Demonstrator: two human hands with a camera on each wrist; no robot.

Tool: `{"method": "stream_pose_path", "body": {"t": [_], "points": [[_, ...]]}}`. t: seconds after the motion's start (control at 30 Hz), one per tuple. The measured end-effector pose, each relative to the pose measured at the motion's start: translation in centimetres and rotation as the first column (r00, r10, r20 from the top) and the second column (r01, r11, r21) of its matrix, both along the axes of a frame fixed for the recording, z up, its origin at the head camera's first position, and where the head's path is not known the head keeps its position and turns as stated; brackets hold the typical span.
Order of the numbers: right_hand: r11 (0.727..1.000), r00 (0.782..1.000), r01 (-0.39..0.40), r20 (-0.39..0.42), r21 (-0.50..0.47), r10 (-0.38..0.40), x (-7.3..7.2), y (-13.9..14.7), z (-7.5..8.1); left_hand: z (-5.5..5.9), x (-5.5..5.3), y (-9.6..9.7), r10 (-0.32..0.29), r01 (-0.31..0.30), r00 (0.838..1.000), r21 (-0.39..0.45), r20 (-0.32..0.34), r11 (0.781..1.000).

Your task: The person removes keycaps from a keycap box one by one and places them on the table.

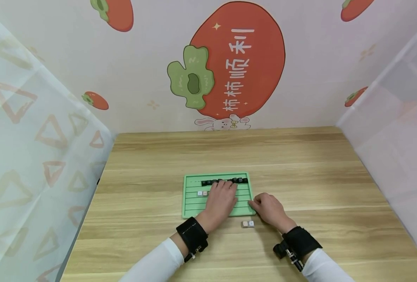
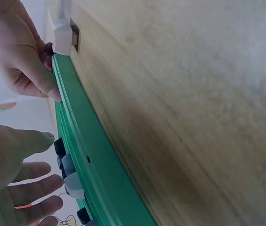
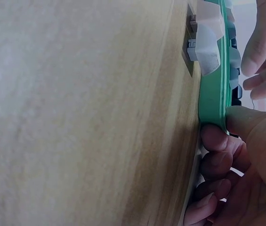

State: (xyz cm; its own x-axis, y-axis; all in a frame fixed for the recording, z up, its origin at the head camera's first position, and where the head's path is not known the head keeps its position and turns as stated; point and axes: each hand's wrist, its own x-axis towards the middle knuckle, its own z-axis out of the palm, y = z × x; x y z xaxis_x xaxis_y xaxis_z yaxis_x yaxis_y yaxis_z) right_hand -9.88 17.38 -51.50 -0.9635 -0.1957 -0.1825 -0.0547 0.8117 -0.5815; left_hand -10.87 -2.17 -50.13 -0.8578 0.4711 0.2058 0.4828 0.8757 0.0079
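Observation:
A green ridged tray (image 1: 241,210) lies on the table, with a row of black keycaps (image 1: 208,183) along its far side. White keycaps (image 1: 202,193) sit a row nearer, partly covered by my left hand (image 1: 220,201). That hand reaches over the tray with its fingers extended to the black row, hiding the middle keycaps. In the left wrist view its fingers (image 2: 34,188) are spread beside the keycaps and grip nothing. My right hand (image 1: 269,209) pinches the tray's near right corner, thumb on the rim and curled fingers (image 3: 217,160) against the outside.
Two pale keycaps (image 1: 248,224) stand side by side on the wooden table (image 1: 141,203), just in front of the tray. Behind the table is a backdrop with a big persimmon print (image 1: 257,66). Patterned white curtains (image 1: 28,156) hang at both sides.

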Motion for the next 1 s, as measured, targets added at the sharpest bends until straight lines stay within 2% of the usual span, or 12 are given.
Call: {"method": "stream_pose_path", "body": {"t": [0.3, 0.57, 1.0], "points": [[1.0, 1.0, 0.0, -0.004, 0.003, 0.0, -0.02, -0.06, 0.03, -0.52, -0.59, -0.12, 0.02, -0.02, 1.0, -0.02, 0.021, 1.0], [1.0, 1.0, 0.005, 0.001, -0.002, -0.005, 0.05, 0.0, 0.02, -0.65, -0.77, 0.02, 0.024, -0.023, 0.998, -0.009, 0.062, 1.0], [1.0, 1.0, 0.005, 0.001, -0.004, -0.005, 0.1, -0.09, 0.18, -0.58, -1.01, 0.37, 0.043, -0.041, 0.996, -0.028, 0.076, 0.999]]}}
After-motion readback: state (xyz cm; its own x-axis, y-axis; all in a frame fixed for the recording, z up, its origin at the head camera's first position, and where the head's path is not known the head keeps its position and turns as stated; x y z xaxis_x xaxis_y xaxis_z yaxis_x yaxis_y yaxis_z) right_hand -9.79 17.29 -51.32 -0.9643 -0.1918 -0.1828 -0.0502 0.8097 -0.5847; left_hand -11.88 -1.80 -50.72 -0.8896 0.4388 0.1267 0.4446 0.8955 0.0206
